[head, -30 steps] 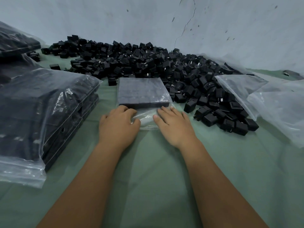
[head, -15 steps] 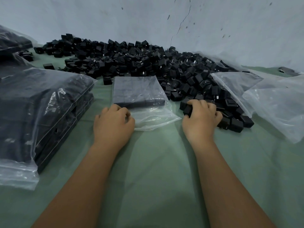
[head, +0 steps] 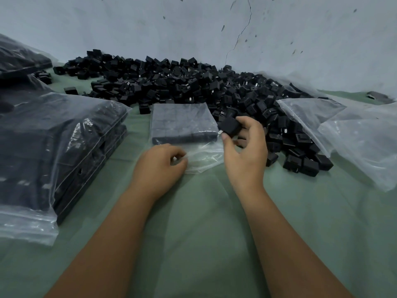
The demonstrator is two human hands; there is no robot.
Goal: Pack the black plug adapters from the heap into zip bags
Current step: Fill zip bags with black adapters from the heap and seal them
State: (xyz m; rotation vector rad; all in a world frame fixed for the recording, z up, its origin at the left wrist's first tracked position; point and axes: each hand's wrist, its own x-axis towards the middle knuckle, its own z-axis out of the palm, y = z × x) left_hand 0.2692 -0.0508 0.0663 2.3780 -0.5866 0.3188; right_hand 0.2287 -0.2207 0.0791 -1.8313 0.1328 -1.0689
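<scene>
- The right hand has come back from the near edge of the heap with one black adapter pinched between thumb and fingertips, a metal prong poking out toward the left. Half a second ago that hand was down among the loose pieces; a second ago it lay flat on the bag.
- The adapter hangs above the right near corner of the part-filled zip bag, close to its mouth, which faces the person.
- The left hand stays at the bag's near edge, fingers curled and pinching the loose clear plastic, seemingly holding the opening ready.
- Inside the bag, adapters lie in a flat, tidy block; the near strip of plastic holds nothing.
- I judge the pick is done and the piece goes in next, probably starting a fresh row at the near side.
- On the left of the green desk sits a stack of filled bags; on the right lie empty bags, partly over the heap.
- The heap against the far wall is large, so much packing remains.
</scene>
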